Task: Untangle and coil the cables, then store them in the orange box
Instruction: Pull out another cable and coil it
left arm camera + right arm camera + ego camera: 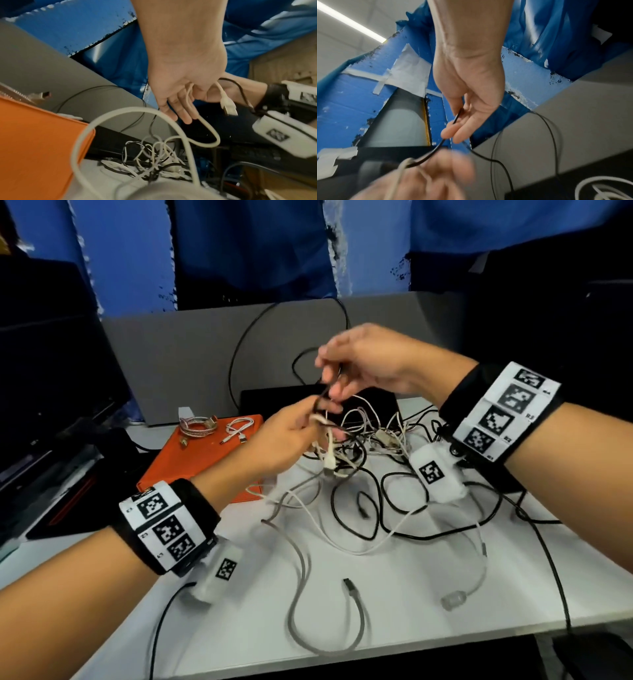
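Untangling step. Your right hand (pixel 370 361), centre frame, pinches a thin black cable (pixel 426 157); your left hand (pixel 291 436) grips a cream USB cable (pixel 226 104). The tangled heap of cables (pixel 363 450) lies on the white surface (pixel 428 594), the flat orange box (pixel 191 460) left of it. Next: draw black free of cream, slowly.

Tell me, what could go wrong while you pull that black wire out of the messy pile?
The right hand pinches a thin black cable while the left hand holds a white USB cable. Both run into the tangled pile of black and white cables, so pulling hard might tighten a knot. Loose loops could also snag the two coiled cables lying on the flat orange box and drag them off.
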`<move>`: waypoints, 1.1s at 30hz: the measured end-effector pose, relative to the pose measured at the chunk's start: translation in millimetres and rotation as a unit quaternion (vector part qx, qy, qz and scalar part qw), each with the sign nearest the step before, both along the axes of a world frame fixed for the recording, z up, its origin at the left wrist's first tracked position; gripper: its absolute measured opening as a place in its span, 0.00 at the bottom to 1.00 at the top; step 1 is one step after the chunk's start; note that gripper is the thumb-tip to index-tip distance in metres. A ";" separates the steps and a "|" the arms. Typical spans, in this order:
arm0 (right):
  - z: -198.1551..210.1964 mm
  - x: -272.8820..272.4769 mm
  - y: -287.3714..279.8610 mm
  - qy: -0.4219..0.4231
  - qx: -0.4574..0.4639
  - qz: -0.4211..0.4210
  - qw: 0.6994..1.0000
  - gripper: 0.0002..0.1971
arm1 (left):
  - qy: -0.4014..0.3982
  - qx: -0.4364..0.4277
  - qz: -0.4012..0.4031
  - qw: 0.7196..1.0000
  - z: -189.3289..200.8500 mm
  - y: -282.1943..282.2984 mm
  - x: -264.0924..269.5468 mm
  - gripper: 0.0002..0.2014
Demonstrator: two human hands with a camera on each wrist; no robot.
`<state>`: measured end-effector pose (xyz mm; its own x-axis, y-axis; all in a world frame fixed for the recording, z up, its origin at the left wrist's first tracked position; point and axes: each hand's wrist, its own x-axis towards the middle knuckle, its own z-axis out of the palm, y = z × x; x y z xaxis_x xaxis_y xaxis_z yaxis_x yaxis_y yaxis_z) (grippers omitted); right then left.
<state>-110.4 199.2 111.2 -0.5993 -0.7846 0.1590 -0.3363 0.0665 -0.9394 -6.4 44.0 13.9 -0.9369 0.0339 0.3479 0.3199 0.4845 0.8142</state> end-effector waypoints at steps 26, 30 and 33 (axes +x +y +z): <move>25.8 -3.9 -2.1 -0.011 -0.074 -0.032 0.997 0.10 | 0.017 0.095 0.120 0.988 32.8 -0.9 -4.1 0.14; 37.3 -11.5 0.8 0.015 -0.085 -0.070 0.994 0.11 | 0.065 0.108 0.097 0.987 26.5 -10.2 -1.5 0.10; 66.4 -22.6 17.2 0.038 -0.170 -0.112 0.978 0.12 | 0.056 0.095 0.091 0.990 19.4 -14.0 5.3 0.16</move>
